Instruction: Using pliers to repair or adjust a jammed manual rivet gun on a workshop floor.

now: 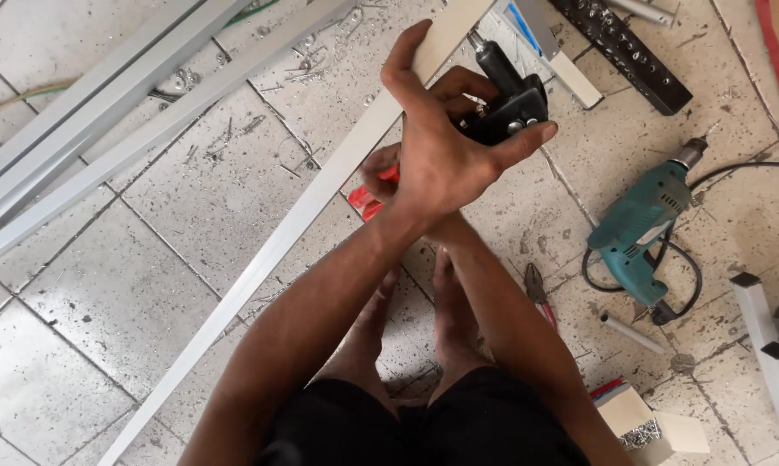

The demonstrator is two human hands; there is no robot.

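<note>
My left hand (441,155) wraps over the black head of a hand rivet tool (512,93) and presses against a long pale aluminium bar (269,250), which runs diagonally across the tiled floor. The tool's nose points up along the bar's upper end. My right hand (377,166) is mostly hidden under the left wrist, with its fingers closed on the tool's red handles (361,200). My bare feet (446,302) rest on the floor below the hands.
A teal electric drill (640,229) with a black cord lies at right, red-handled pliers (538,293) near my foot. Aluminium profiles (87,112) lie at upper left, a black perforated strip (622,52) at top right. An open box of screws (640,427) sits at lower right.
</note>
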